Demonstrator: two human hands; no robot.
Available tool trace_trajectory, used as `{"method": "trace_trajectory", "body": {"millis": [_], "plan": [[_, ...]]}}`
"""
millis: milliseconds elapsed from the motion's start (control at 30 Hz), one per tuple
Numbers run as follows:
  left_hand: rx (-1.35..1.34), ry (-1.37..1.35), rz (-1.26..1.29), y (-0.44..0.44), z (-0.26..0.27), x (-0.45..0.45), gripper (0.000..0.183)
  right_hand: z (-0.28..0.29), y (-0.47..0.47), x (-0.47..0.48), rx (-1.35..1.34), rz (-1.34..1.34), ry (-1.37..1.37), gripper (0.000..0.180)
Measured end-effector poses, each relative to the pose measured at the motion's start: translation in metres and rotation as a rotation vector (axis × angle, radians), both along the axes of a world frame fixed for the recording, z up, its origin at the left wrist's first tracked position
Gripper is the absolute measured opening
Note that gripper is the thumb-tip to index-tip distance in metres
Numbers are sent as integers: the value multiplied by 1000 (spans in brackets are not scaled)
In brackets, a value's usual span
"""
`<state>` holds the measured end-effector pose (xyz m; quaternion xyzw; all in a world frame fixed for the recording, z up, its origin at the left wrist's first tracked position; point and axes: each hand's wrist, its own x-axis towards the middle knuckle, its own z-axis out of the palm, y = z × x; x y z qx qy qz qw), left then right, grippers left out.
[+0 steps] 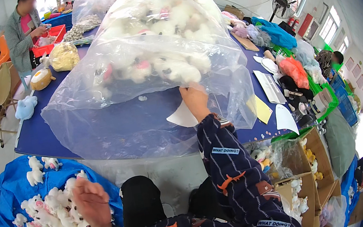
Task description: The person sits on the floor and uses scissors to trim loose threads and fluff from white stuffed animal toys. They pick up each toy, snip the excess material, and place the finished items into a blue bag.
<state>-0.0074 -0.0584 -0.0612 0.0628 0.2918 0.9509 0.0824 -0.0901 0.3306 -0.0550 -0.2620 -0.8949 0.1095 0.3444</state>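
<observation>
A large clear plastic bag (133,49) full of white plush toys (173,67) lies on the blue table, its wide mouth facing me. My right hand (196,101) is curled at the mouth, right by the toys. The fingertips are covered, so I cannot tell whether they grip the film or a toy. My left hand (92,206) is blurred and holds nothing visible, its fingers extended. It hovers over a heap of small white plush toys (53,212) with pink and black details. They rest on a blue plastic sheet (7,202) on the floor to my left.
White paper (183,116) and a yellow sheet (260,109) lie near the table's front edge (76,155). Cardboard boxes (296,184) with plush toys stand below right. A person (22,36) works at a red crate (60,34) at the far left.
</observation>
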Motion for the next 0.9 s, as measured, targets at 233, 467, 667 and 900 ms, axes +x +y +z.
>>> {"method": "trace_trajectory", "body": {"millis": [233, 467, 667, 900], "plan": [[-410, 100, -264, 44, -5, 11, 17, 38, -36, 59, -359, 375, -4, 31], [-534, 180, -423, 60, 2, 27, 16, 60, -60, 107, -77, 358, -177, 48], [-584, 180, -452, 63, 3, 34, 16, 48, -49, 94, -115, 319, -291, 53], [-545, 137, -463, 66, -3, 31, 27, 73, -82, 143, -1121, 566, -29, 54]]}}
